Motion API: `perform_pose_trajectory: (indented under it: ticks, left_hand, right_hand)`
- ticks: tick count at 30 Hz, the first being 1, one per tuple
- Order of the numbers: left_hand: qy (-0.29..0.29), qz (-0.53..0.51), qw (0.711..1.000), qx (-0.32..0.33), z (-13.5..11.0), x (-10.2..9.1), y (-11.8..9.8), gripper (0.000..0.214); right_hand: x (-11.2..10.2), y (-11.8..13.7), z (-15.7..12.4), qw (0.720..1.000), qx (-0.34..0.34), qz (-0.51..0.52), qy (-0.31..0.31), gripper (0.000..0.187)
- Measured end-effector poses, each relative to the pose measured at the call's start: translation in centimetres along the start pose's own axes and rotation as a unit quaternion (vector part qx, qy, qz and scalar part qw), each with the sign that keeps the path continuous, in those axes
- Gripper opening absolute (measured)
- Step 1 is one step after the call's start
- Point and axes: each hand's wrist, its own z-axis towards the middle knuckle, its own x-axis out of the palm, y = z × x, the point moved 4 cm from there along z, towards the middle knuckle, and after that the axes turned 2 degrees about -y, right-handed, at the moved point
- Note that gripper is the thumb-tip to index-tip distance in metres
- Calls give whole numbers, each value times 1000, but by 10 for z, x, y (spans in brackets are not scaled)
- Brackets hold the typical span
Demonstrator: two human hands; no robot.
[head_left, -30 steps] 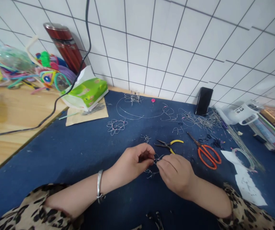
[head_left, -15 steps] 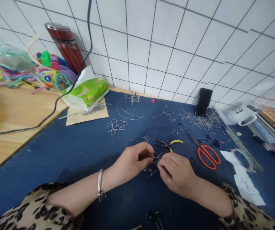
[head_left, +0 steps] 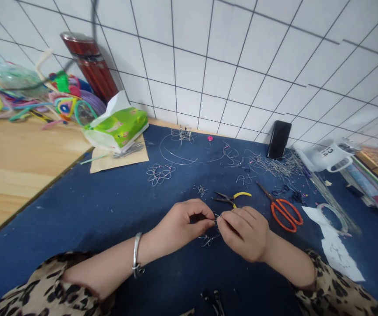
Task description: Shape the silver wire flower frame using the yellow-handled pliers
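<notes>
Between my fingertips is a small piece of bent silver wire (head_left: 215, 218), mostly hidden by the fingers. My left hand (head_left: 189, 219) pinches it from the left, thumb against forefinger. From the right, my right hand (head_left: 244, 230) grips it with curled fingers. Just below the fingertips lies a bent wire piece (head_left: 208, 240); whether it joins the held wire I cannot tell. Beyond the hands rest a small wire star shape (head_left: 200, 190) and pliers (head_left: 230, 198) with yellow handles, partly covered by my right hand. Orange-handled scissors (head_left: 284, 213) lie to the right.
A flower-shaped wire ring (head_left: 160, 174) and a tangle of wire (head_left: 271, 166) lie on the blue mat (head_left: 77, 210). A phone (head_left: 279, 139) leans on the tiled wall. A tissue pack (head_left: 119, 127) sits left, a white mug (head_left: 335, 157) right. Dark-handled tools (head_left: 217, 303) show near the front edge.
Both hands have shifted slightly, and the fingertips are closer together at the wire. The black cable at upper left has swung left and away from the tissue pack.
</notes>
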Motion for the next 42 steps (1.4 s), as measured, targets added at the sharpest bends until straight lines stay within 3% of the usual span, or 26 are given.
perform_pose_trajectory:
  ticks: [4, 7, 10, 13, 24, 27, 30, 33, 42]
  left_hand:
    - [2, 8, 1000, 19, 0, 0, -2, 9]
    - [-7, 16, 999, 28, 0, 0, -4, 10]
    - [-18, 20, 999, 26, 0, -2, -5, 11]
    - [-20, 22, 999, 22, 0, -3, -4, 11]
    - [-15, 12, 999, 39, -1, 2, -6, 11]
    - [-15, 8, 1000, 26, 0, 2, -3, 9]
    - [-8, -7, 1000, -22, 0, 3, 3, 9]
    - [5, -41, 998, -55, 0, 5, 7, 10]
    - [18, -75, 995, -64, 1, 7, 9, 12]
  right_hand:
    - [6, 1, -4, 998, 26, 48, 15, 22]
    - [11, -4, -6, 985, 127, 120, -1, 23]
    - [14, -10, -5, 947, 245, 207, -10, 17]
    - [15, -13, -2, 901, 319, 292, 13, 10]
    - [17, -12, 1, 779, 472, 408, 62, 8]
    - [16, -15, 3, 761, 491, 420, 59, 10]
    - [16, -18, 2, 766, 492, 410, 51, 11]
    - [18, -19, -1, 791, 469, 391, 42, 11]
    - [22, -13, -5, 866, 367, 337, 38, 10]
